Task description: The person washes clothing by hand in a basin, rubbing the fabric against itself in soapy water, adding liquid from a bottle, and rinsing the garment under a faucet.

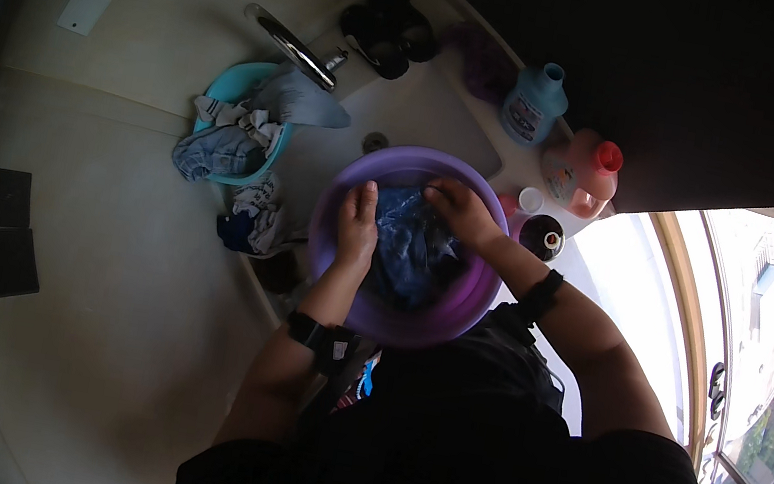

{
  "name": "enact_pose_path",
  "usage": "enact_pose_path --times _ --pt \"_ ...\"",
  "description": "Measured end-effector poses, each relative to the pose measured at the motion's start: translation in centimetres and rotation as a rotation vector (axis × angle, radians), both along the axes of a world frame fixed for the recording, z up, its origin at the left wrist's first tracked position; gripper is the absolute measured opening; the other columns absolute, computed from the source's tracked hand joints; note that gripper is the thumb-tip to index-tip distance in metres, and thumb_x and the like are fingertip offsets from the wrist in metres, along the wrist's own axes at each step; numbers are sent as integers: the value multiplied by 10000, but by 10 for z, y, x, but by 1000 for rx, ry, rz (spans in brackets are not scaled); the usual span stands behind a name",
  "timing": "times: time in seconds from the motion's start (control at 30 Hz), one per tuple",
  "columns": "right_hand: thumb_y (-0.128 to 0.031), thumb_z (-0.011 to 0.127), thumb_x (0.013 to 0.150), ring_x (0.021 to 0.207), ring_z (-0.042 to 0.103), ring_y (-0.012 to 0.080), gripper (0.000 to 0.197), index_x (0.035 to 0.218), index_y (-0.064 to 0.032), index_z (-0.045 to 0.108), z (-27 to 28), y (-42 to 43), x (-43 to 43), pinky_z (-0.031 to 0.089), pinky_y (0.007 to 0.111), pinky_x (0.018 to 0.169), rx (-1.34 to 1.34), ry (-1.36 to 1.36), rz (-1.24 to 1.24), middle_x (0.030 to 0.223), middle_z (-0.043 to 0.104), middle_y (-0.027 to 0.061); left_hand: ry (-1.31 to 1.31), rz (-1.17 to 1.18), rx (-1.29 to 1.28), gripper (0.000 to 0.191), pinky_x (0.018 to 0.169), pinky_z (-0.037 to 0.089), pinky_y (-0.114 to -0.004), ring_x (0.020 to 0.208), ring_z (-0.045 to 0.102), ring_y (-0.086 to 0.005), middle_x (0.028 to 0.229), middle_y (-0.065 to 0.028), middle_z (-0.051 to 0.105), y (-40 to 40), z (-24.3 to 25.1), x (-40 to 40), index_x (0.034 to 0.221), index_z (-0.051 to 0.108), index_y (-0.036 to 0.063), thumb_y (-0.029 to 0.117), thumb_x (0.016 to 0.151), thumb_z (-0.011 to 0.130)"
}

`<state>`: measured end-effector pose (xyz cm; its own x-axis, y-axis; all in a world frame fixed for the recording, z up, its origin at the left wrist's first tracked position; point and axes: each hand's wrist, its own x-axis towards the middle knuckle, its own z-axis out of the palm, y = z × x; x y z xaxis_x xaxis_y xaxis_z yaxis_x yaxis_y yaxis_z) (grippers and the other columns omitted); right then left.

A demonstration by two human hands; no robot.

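A purple plastic basin stands at the near edge of the sink, in front of my body. Wet dark blue fabric lies inside it. My left hand is over the left inner side of the basin, fingers upright and together, beside the fabric; whether it grips any of it cannot be told. At the upper right of the fabric, my right hand pinches its edge between thumb and fingers. The fabric's lower part is in shadow.
Left of the basin, a turquoise tub holds clothes, with more clothes below it. A chrome faucet reaches over the sink. Dark shoes, a blue bottle and a pink jug stand around the rim.
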<state>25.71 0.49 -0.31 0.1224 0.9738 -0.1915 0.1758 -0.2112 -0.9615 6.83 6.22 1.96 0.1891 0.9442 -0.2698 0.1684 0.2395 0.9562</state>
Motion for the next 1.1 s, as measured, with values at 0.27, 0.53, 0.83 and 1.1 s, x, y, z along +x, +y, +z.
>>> enact_pose_path --times 0.27,0.53,0.83,1.1 --pt "-443 481 951 885 632 394 442 1021 -29 618 29 5 -47 485 451 791 -26 -227 -49 909 645 237 -289 289 -708 619 949 445 -365 1120 552 -236 1257 -91 557 -5 10 12 1255 525 10 540 936 491" --pt "-286 494 905 714 685 338 227 993 -109 604 20 27 -64 554 444 608 -74 -811 161 874 687 127 -378 180 -697 379 858 478 -371 1024 576 -220 1094 -95 591 -30 -7 26 1134 536 75 385 989 373" --pt "-333 447 954 735 687 348 312 949 -79 628 30 23 -60 556 443 659 -145 -809 64 756 679 165 -266 229 -664 497 986 411 -364 1202 495 -214 1317 -100 507 -37 28 36 1333 472 45 400 991 413" --pt "-372 438 961 745 684 361 364 933 -58 621 31 26 -60 550 458 676 -115 -791 58 787 683 178 -314 166 -658 363 834 499 -402 972 600 -237 1050 -85 599 -32 21 34 1051 553 93 421 984 415"
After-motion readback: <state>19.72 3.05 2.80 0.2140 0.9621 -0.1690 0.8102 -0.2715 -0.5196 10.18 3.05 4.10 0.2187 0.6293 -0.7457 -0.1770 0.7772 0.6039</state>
